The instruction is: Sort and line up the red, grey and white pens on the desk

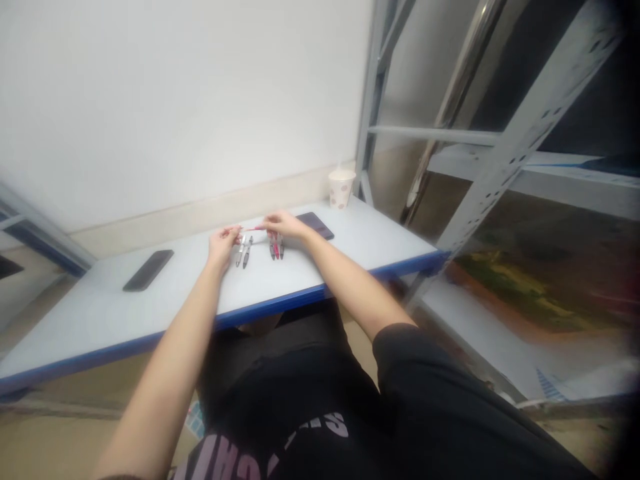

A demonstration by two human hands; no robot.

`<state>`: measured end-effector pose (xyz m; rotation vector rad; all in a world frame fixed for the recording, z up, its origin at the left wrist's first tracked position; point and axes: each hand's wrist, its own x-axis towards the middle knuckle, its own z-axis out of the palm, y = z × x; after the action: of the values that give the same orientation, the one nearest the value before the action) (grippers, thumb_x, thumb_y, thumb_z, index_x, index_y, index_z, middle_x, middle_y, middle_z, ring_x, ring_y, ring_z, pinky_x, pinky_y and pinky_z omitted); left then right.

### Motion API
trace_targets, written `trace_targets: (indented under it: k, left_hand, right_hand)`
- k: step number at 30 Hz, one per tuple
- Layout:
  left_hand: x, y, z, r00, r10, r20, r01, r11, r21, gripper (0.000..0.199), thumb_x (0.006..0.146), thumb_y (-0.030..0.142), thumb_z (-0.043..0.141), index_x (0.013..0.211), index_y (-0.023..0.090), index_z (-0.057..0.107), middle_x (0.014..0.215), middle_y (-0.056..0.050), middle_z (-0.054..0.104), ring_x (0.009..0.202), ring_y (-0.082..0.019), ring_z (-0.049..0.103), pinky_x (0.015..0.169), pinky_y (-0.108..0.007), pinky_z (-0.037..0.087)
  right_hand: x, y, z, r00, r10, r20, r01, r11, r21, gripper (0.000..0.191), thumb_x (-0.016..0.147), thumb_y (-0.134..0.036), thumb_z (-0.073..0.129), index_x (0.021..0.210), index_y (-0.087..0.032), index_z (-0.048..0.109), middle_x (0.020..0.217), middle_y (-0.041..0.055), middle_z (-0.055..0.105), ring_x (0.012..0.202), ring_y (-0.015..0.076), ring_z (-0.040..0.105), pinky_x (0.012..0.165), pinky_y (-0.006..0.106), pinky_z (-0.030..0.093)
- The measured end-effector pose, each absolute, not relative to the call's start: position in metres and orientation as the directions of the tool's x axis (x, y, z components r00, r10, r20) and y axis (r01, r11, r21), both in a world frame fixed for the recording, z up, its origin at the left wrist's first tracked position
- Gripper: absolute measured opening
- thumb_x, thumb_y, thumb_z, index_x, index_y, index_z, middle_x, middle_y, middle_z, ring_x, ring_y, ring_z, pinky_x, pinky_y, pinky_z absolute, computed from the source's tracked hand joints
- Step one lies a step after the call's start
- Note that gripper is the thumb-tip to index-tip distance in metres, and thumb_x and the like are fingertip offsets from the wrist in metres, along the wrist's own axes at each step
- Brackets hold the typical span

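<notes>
Over the table, a slim pink-and-white pen point(253, 229) is stretched level between my two hands. My left hand point(224, 244) pinches its left end, fingertips pressed together. My right hand point(283, 225) grips the pink right end. Whether the pen is whole or in parts is too small to tell. Just right of my left hand lie a white pen point(241, 251) and a grey-and-white pen point(247, 253), side by side. Below my right hand, a pink pen point(276, 249) lies between dark pens point(282, 249), their far ends partly hidden by the hand.
The white table point(185, 293) has a blue front edge. A black phone point(149, 271) lies at left. Behind my right wrist is a dark flat tablet-like object point(316, 225). A paper cup point(341, 189) stands at the back right, near a metal shelf frame point(520, 140).
</notes>
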<state>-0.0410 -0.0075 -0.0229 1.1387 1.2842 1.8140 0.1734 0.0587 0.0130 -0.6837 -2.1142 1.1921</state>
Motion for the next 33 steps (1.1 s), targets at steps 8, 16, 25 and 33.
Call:
trace_targets:
  k: [8, 16, 25, 33]
  left_hand:
    - [-0.0442, -0.0038, -0.0248, -0.467, 0.827, 0.313, -0.003, -0.355, 0.935, 0.03, 0.072, 0.034, 0.089, 0.082, 0.013, 0.071, 0.07, -0.003, 0.068, 0.06, -0.01, 0.056, 0.064, -0.024, 0.045]
    - [-0.0461, -0.0052, -0.0236, -0.489, 0.833, 0.259, -0.064, -0.331, 0.942, 0.031, 0.073, 0.034, 0.089, 0.08, 0.013, 0.068, 0.069, 0.0, 0.063, 0.059, -0.009, 0.053, 0.064, -0.024, 0.044]
    - [-0.0443, -0.0061, -0.0212, -0.482, 0.833, 0.27, -0.044, -0.331, 0.943, 0.03, 0.076, 0.035, 0.088, 0.081, 0.013, 0.068, 0.069, -0.001, 0.063, 0.06, -0.01, 0.054, 0.066, -0.026, 0.045]
    - [-0.0443, -0.0091, -0.0202, -0.443, 0.831, 0.336, 0.027, -0.362, 0.932, 0.029, 0.081, 0.037, 0.084, 0.078, 0.013, 0.068, 0.065, -0.002, 0.065, 0.059, -0.011, 0.056, 0.067, -0.025, 0.046]
  right_hand:
    - [0.1728, 0.0522, 0.0136, -0.684, 0.686, 0.247, 0.149, 0.463, -0.874, 0.025, 0.1, -0.033, 0.067, 0.087, -0.012, 0.067, 0.068, 0.0024, 0.068, 0.053, 0.0087, 0.058, 0.053, 0.018, 0.046]
    - [0.1723, 0.0511, 0.0139, -0.654, 0.703, 0.281, 0.146, 0.482, -0.864, 0.014, 0.091, -0.017, 0.075, 0.098, -0.014, 0.064, 0.073, -0.0022, 0.065, 0.054, 0.0083, 0.057, 0.053, 0.019, 0.046]
    - [0.1706, 0.0546, 0.0102, -0.661, 0.671, 0.337, 0.136, 0.548, -0.825, 0.018, 0.092, -0.025, 0.074, 0.103, -0.016, 0.061, 0.076, -0.0007, 0.063, 0.058, 0.0102, 0.056, 0.055, 0.021, 0.044]
    - [0.1726, 0.0561, 0.0112, -0.726, 0.604, 0.328, 0.188, 0.633, -0.751, 0.022, 0.1, -0.03, 0.06, 0.086, -0.014, 0.067, 0.071, 0.0012, 0.061, 0.061, 0.0114, 0.053, 0.062, 0.024, 0.042]
